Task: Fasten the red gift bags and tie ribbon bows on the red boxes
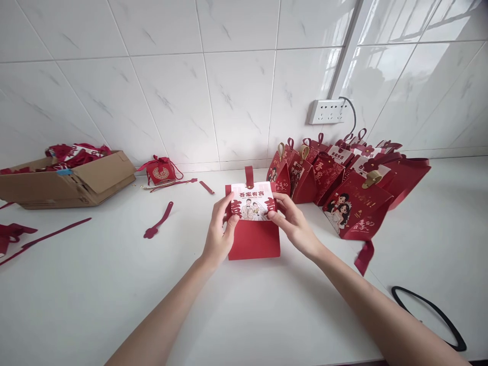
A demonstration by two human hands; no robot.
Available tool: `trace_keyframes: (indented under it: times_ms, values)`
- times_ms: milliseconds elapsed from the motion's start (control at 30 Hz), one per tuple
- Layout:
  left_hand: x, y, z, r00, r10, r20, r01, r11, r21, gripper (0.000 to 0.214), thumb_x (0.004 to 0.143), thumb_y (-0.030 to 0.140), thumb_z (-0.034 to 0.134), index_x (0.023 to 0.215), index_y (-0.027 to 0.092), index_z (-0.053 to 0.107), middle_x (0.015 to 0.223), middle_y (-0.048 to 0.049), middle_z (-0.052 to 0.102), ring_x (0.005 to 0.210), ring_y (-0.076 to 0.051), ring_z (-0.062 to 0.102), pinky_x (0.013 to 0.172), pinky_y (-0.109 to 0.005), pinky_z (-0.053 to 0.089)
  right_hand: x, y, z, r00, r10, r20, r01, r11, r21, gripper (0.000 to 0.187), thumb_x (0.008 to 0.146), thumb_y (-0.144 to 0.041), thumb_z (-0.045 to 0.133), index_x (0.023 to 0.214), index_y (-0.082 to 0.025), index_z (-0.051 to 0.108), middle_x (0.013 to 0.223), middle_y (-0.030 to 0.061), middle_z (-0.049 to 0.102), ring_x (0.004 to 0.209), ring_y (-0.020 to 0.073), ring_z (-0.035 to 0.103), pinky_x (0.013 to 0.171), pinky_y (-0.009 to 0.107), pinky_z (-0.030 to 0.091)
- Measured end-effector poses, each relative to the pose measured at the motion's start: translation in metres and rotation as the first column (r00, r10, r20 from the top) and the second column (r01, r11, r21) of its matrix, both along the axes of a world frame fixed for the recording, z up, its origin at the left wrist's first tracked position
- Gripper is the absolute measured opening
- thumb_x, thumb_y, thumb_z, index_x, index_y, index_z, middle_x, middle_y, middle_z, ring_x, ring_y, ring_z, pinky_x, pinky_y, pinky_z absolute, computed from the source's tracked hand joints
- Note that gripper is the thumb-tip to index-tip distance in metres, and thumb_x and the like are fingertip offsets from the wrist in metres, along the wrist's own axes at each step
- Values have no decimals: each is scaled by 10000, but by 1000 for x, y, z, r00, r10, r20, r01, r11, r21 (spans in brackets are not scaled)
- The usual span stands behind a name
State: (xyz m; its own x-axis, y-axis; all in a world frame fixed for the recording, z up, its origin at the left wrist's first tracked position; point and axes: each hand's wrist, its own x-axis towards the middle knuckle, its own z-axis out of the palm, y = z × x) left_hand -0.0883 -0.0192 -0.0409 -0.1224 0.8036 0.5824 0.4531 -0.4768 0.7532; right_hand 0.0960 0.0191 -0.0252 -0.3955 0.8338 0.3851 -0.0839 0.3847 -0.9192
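Note:
In the middle of the head view a red gift box (254, 241) stands on the white table, with a white printed panel showing a cartoon wedding couple and a red strap (249, 176) rising from its top. My left hand (221, 229) is closed on the box's left side, its thumb on the front near the panel's lower corner. On the right side, my right hand (293, 222) grips it the same way, thumb on the front. The fingers behind the box are partly hidden.
Several finished-looking red gift boxes (362, 208) stand at right. A cardboard box (76, 188) of red pieces sits at left. Near it are a small red pouch (160, 172) and a loose flower-ended strap (159, 222). A black loop (430, 305) lies front right; a socket strip (331, 112) is against the wall.

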Motion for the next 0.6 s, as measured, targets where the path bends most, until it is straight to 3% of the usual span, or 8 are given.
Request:
trace_keyframes:
  times_ms: [167,333,400,533,600]
  values:
    - [-1,0,-3,997,-78,-19,78,997,21,439,887,341,481,1307,257,389,1309,-100,460,1177,-224,488,953,-361,458,1,1,0,998,-63,-14,63,998,30,214,881,-423,489,1023,-263,496,1002,25,591,915,167,558,793,309,477]
    - [-1,-1,-2,992,-108,-57,111,993,49,452,863,272,502,1299,255,383,1277,-95,455,1163,-225,490,933,-362,469,-2,0,-3,992,-123,23,121,990,77,190,878,-386,502,1014,-260,465,1000,29,568,927,161,546,774,300,485]
    - [0,-1,-2,992,-97,-76,102,993,60,458,859,249,497,1301,256,378,1278,-95,450,1163,-226,486,940,-370,463,-3,0,-4,990,-143,17,141,987,76,255,871,-377,516,1087,-273,428,1045,42,562,970,174,547,789,321,493]
    - [0,-1,-3,989,-82,-127,94,992,86,468,851,213,494,1300,259,374,1239,-96,458,1141,-221,489,936,-382,464,-2,3,-7,989,-144,-22,145,988,59,569,836,-341,577,1307,-319,259,1121,73,547,1027,205,550,815,372,510]
    - [0,-1,-3,985,-78,-152,94,990,104,485,840,197,506,1301,261,372,1215,-96,458,1124,-220,491,926,-385,469,-2,5,-7,990,-140,-23,142,988,55,597,835,-323,577,1331,-326,245,1125,77,544,1032,210,550,832,386,507]
